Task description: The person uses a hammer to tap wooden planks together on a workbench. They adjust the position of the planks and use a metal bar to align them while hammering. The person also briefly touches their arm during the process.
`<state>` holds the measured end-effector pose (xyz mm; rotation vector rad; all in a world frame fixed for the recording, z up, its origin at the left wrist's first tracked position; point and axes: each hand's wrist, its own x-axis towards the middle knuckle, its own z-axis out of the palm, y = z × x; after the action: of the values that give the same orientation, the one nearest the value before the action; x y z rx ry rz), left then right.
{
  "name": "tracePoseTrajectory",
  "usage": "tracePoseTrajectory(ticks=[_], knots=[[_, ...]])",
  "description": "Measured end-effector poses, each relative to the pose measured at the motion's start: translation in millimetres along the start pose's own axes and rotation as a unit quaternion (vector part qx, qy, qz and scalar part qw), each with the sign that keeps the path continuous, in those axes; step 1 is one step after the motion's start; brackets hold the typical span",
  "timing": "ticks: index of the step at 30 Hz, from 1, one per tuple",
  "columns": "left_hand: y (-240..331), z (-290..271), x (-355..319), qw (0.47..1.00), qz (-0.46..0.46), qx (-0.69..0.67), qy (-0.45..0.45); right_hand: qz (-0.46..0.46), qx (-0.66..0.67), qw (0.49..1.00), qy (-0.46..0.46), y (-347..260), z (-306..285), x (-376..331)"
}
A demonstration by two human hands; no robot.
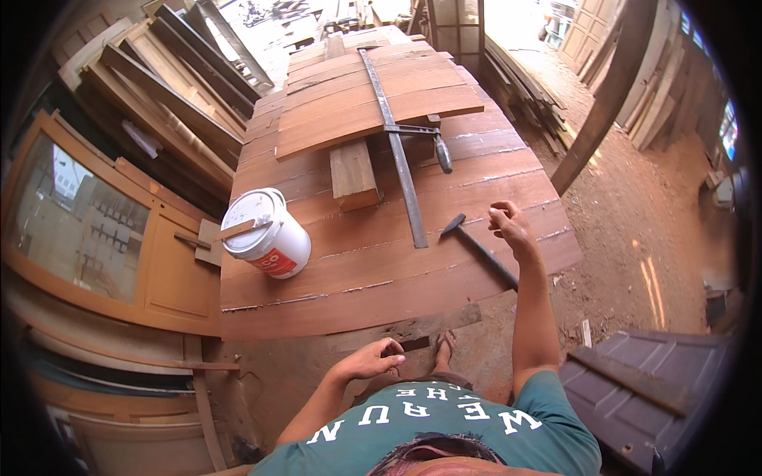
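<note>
My left hand (371, 361) hangs in front of my body, beyond the near edge of the board panel (357, 305). Its fingers are loosely curled and apart, with nothing seen in them. My right hand (512, 228) is raised over the panel's right side, fingers bent but apart, and I make out nothing held. Just left of it lies a hammer (486, 254) with a dark handle. A long bar clamp (401, 174) grips a smaller stack of joined boards (381, 103), which rests on a wooden block (354, 176). White glue lines run along the panel's seams.
A white bucket (278, 238) stands at the panel's left, a flat stick (244, 228) across its lid. Glazed wooden door frames (151, 262) and planks lean on the left. A post (607, 103) rises at right; a dark panelled door (643, 389) lies at lower right.
</note>
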<state>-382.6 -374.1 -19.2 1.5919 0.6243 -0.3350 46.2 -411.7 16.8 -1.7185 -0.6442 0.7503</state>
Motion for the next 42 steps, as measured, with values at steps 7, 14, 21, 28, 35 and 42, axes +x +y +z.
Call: tracePoseTrajectory(ticks=[7,14,21,28,35,42], knots=[[-77,-27,-74,0.999,-0.033,-0.024,-0.01,0.023,-0.003,1.0,-0.018,50,54,-126],[-166,-2,-99,0.968,-0.167,-0.186,-0.019,-0.016,-0.088,0.995,-0.033,56,83,-188],[-365,68,-64,0.823,-0.278,-0.487,0.09,0.012,-0.092,0.995,-0.035,71,57,-250],[-392,67,-58,0.864,-0.411,-0.201,0.212,0.123,-0.134,0.983,0.003,142,27,-346],[-383,5,-7,0.855,-0.028,0.512,-0.083,0.195,-0.208,0.956,0.076,189,48,-423],[-338,-54,-35,0.959,-0.237,-0.086,0.126,0.261,-0.31,0.914,0.031,207,155,-413]])
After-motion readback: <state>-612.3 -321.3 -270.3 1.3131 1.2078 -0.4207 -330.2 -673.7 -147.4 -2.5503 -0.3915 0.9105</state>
